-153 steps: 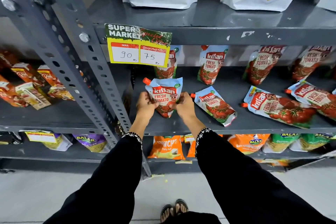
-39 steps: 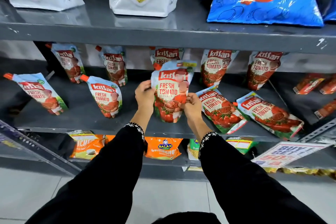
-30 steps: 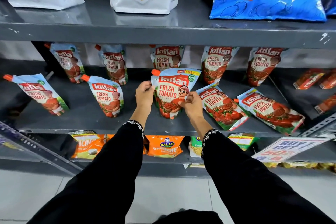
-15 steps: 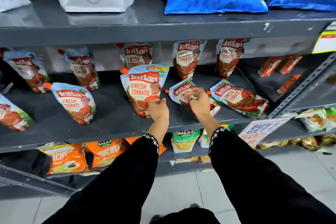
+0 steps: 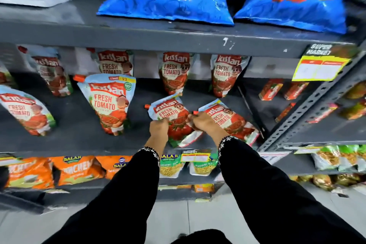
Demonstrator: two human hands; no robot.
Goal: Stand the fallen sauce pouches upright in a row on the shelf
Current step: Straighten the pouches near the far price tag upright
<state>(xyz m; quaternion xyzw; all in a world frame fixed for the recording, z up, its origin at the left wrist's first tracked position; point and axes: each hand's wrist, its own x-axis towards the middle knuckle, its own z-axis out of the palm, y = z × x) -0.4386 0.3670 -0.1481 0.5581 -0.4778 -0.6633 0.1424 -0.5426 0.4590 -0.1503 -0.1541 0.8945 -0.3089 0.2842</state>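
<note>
Between the two hands, a flat pale-blue and red tomato sauce pouch with an orange spout (image 5: 172, 117) lies fallen on the grey metal shelf (image 5: 79, 136), its spout pointing away to the left. The left hand (image 5: 159, 128) grips the pouch's left edge and the right hand (image 5: 204, 123) grips its right edge, both closed on it, black sleeves with white-patterned cuffs behind them. Just right of the right hand, a second fallen pouch (image 5: 233, 121) lies tilted, partly under that hand. Left of the left hand, a larger upright pouch (image 5: 111, 105) stands on its base, and further left another one (image 5: 25, 113) stands leaning. Beyond the hands, a back row of upright pouches (image 5: 174, 71) lines the shelf's rear.
</note>
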